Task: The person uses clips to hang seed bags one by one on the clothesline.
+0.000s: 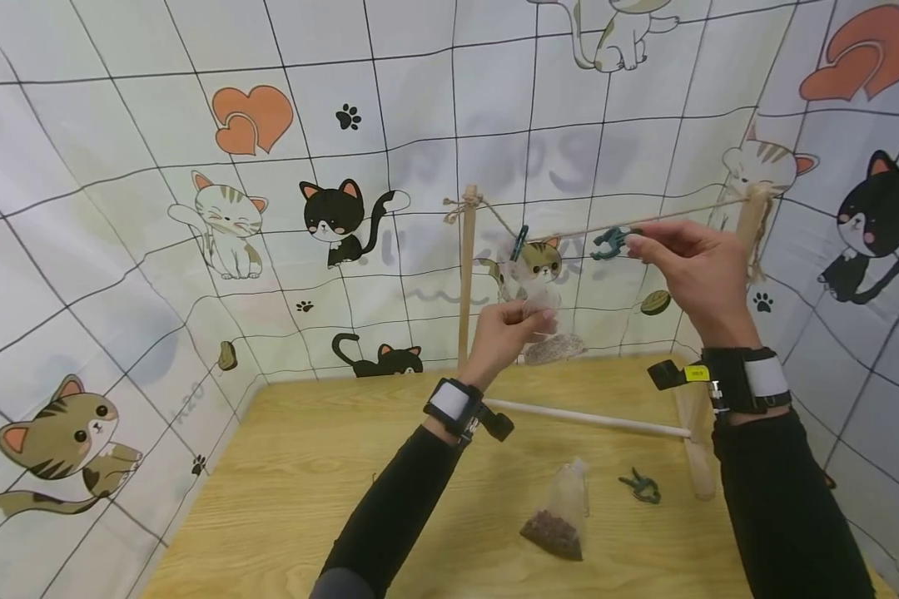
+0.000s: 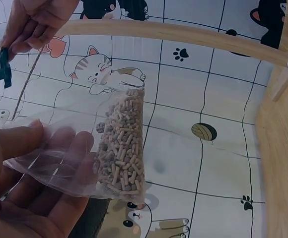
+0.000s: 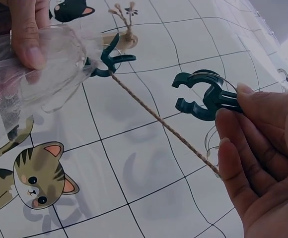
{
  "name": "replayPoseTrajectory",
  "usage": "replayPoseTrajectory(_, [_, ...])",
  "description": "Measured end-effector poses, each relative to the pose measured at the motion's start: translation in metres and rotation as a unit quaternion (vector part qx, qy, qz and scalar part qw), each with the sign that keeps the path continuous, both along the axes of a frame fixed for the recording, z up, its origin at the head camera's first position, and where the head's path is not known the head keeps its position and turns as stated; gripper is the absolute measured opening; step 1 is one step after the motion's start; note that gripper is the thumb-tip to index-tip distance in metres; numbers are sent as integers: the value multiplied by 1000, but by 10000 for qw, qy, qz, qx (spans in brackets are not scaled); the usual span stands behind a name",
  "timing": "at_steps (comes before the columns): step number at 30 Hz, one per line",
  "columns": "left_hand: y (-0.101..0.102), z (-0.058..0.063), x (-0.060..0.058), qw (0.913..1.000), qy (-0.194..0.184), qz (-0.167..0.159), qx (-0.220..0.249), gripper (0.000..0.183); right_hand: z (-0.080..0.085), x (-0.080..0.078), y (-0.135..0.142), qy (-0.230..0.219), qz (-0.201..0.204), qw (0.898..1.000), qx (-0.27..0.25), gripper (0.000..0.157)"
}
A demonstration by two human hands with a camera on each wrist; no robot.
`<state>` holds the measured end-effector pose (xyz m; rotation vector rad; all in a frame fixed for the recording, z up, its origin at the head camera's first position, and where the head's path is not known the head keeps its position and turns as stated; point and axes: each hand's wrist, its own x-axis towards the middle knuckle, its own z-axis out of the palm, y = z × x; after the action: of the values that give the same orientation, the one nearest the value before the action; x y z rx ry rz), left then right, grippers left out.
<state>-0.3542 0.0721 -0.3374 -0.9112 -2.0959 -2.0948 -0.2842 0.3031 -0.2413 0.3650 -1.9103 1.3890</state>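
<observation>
My left hand (image 1: 504, 337) holds a clear bag of pale pellets (image 2: 121, 148) between thumb and fingers, and the pellets sit at the bag's bottom. A dark green spring clip (image 3: 109, 59) is on the twine (image 3: 159, 119) at the bag's upper edge. To the right, beside the twine, my right hand (image 1: 700, 270) pinches the handles of another green clip (image 3: 203, 96) between thumb and fingers. This clip's jaws stand spread apart with nothing between them in the right wrist view. The twine dips toward the first clip.
The twine runs between a left wooden post (image 1: 468, 283) and a right wooden post (image 1: 751, 220). A white rod (image 1: 592, 418) crosses low between them. On the wooden table (image 1: 292, 482) lie a clear bag with dark brown contents (image 1: 558, 528) and a loose green clip (image 1: 642, 485).
</observation>
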Motion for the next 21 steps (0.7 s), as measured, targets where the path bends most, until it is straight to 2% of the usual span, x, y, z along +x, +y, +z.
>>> replayPoseTrajectory(5, [13,11,-1,9997,-79,227,-17,22,6,-8,2,-111,-312,9991,251,35])
replayPoseTrajectory(9, [22,15,-5,9990,32,442,7,21,12,-14,5,-233,-516,9974,454,36])
replayPoseTrajectory(16, [34,19,-10,9973,151,700,132,21,25,-25,4,-501,-466,9952,693,37])
replayPoseTrajectory(21, [45,27,-10,9943,103,1058,-2,21,32,-29,2,-616,-514,9921,959,37])
